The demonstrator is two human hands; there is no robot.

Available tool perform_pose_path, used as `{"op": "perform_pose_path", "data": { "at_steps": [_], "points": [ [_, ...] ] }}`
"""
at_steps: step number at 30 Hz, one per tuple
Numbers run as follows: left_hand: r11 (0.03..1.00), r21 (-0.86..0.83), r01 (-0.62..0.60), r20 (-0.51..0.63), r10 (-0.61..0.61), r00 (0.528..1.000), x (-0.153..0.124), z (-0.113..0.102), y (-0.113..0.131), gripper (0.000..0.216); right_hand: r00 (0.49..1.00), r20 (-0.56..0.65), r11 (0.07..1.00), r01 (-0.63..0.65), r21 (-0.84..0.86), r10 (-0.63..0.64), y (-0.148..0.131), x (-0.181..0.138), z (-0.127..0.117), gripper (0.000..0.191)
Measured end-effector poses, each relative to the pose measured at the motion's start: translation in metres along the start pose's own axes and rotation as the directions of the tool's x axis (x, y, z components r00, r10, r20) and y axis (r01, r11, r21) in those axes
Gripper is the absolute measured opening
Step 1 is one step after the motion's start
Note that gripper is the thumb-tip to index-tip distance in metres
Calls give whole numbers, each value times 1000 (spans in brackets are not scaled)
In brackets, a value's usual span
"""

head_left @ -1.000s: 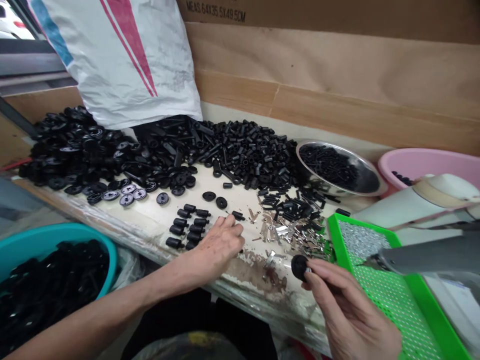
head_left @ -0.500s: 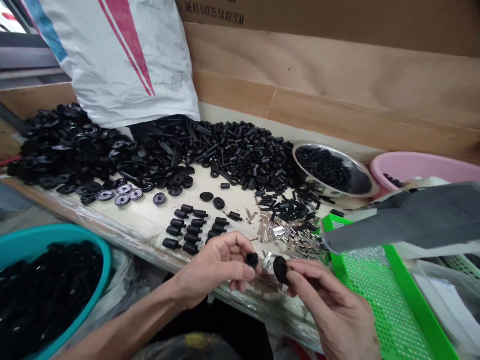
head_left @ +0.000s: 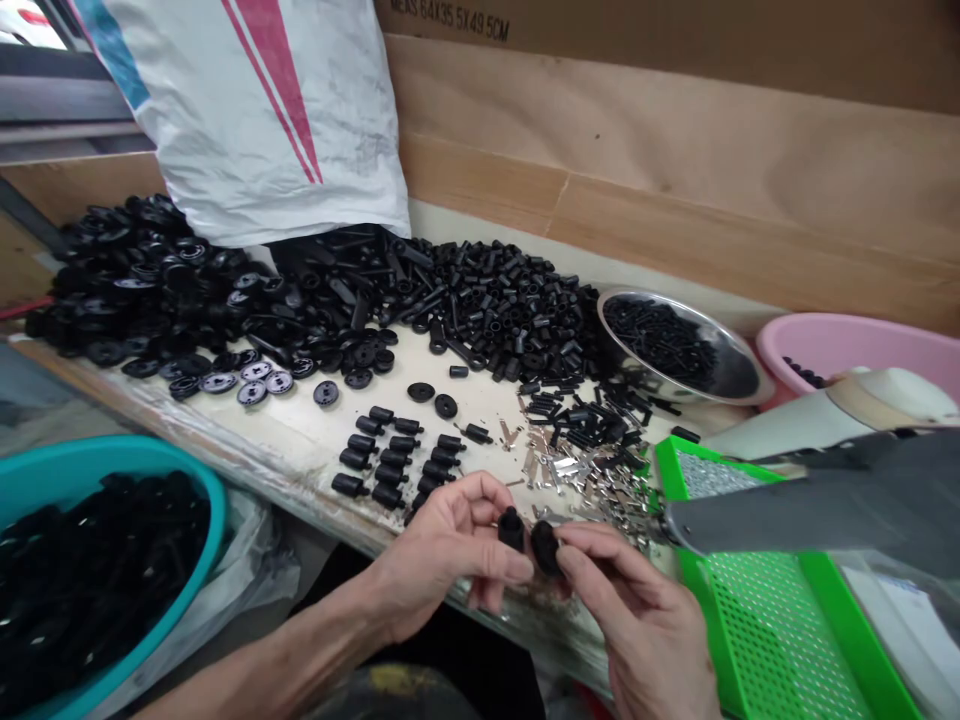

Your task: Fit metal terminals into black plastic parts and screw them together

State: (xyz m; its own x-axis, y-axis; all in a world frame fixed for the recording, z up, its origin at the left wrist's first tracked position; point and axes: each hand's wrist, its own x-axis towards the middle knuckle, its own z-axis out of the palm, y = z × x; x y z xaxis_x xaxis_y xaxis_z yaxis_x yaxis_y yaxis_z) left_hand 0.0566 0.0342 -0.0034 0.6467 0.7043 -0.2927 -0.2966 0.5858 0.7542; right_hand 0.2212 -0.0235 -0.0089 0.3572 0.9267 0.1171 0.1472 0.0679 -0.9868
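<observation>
Between the thumb and fingers of my left hand (head_left: 450,555) is a short black plastic cylinder (head_left: 511,532), its end with a small knob tipped up. My right hand (head_left: 637,605) pinches a round black disc (head_left: 544,548) by its edge, close beside the cylinder; whether the two touch I cannot tell. Beyond my left hand, assembled black cylinders with thin stems (head_left: 392,458) lie in rows on the table (head_left: 300,432). Small metal strips (head_left: 577,472) are scattered beyond my right hand, with thin black rods (head_left: 581,418) behind them.
Black discs (head_left: 150,280) and hollow cylinders (head_left: 517,310) are heaped beneath a white sack (head_left: 292,120). A steel bowl (head_left: 739,370) and pink basin (head_left: 862,340) stand right. A grey machine arm (head_left: 750,515) overhangs a green basket (head_left: 780,610). At lower left sits a teal tub (head_left: 214,500).
My right hand has moved left, bringing the disc close to the cylinder. In my left hand the cylinder has turned more upright. The view has shifted slightly.
</observation>
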Motion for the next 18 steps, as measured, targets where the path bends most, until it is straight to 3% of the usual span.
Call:
{"op": "perform_pose_path", "data": {
  "at_steps": [4, 12, 18],
  "points": [
    [995, 102, -6, -96, 16, 995, 0, 0, 1, 38, 998, -70, 998, -2, -61, -2, -1, 1, -7, 8],
    [995, 96, -11, -104, 21, 994, 3, 3, -4, 28, 990, -140, 1000, 21, -15, -23, -14, 5, -11, 7],
    [980, 190, -51, -174, 85, 981, 6, 5, -9, 28, 994, -90, 993, 56, -103, -65, -26, 9, -2, 6]
  ]
}}
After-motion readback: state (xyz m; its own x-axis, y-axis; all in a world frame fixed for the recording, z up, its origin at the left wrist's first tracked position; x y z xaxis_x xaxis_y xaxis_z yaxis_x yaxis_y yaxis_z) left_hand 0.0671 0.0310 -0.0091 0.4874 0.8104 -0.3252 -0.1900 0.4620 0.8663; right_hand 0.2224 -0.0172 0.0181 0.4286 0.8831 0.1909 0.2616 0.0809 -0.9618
